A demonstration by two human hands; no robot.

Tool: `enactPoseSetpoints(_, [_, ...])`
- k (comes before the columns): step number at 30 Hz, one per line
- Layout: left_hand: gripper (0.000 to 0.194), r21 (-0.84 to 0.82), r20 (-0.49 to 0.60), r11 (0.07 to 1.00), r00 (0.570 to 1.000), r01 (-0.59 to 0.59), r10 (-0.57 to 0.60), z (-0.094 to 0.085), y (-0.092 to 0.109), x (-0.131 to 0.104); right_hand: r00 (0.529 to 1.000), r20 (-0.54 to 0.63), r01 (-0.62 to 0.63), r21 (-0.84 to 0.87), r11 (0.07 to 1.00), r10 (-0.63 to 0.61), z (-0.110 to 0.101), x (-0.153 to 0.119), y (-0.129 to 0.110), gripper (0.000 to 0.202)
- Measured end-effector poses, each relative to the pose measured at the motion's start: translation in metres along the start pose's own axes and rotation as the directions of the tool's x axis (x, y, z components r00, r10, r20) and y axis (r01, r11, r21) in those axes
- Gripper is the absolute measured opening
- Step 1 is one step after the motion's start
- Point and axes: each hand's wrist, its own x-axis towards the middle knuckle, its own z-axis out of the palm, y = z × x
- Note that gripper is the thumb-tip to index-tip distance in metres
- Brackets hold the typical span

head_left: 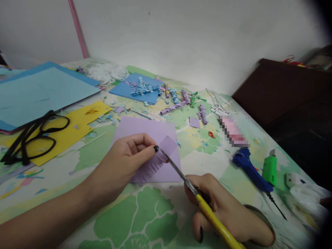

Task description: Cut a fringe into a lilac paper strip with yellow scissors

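Between the thumb and fingers of my left hand (132,154) is a strip of purple paper (168,144), its lower edge cut into a fine fringe. My right hand (218,204) grips scissors with yellow handles (211,212). Their blades point up and left, with the tips at the fringed edge close to my left thumb. The blades look nearly closed. Beneath the strip, a larger purple sheet (147,125) lies flat on the patterned tablecloth (135,221). My left fingertips are partly hidden behind the strip.
Black glasses (38,136) rest on yellow paper (77,121) at left, near blue sheets (49,93). Fringed paper rolls (202,114) and scraps lie at the back. On the right are a blue glue gun (251,169), a green cutter (270,170) and a plastic bag (308,193).
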Motion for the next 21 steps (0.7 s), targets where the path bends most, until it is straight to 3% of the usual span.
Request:
enactPoseSetpoints(13, [0.013,-0.025,-0.005,1.0,1.0,0.014,-0.014,0.002,0.001,0.002,0.999,-0.039,-0.03,-0.062,0.998,0.028,0.0,-0.001,0.002,0.048])
enactPoseSetpoints(17, [0.012,-0.02,-0.01,1.0,1.0,0.016,-0.017,0.002,0.001,0.001,0.998,-0.009,-0.066,-0.061,0.996,0.066,-0.001,0.001,-0.002,0.05])
enactPoseSetpoints(21, [0.012,0.004,-0.021,1.0,1.0,0.019,-0.019,0.0,0.0,0.001,0.996,0.093,-0.025,0.069,0.997,0.019,-0.001,0.001,-0.008,0.049])
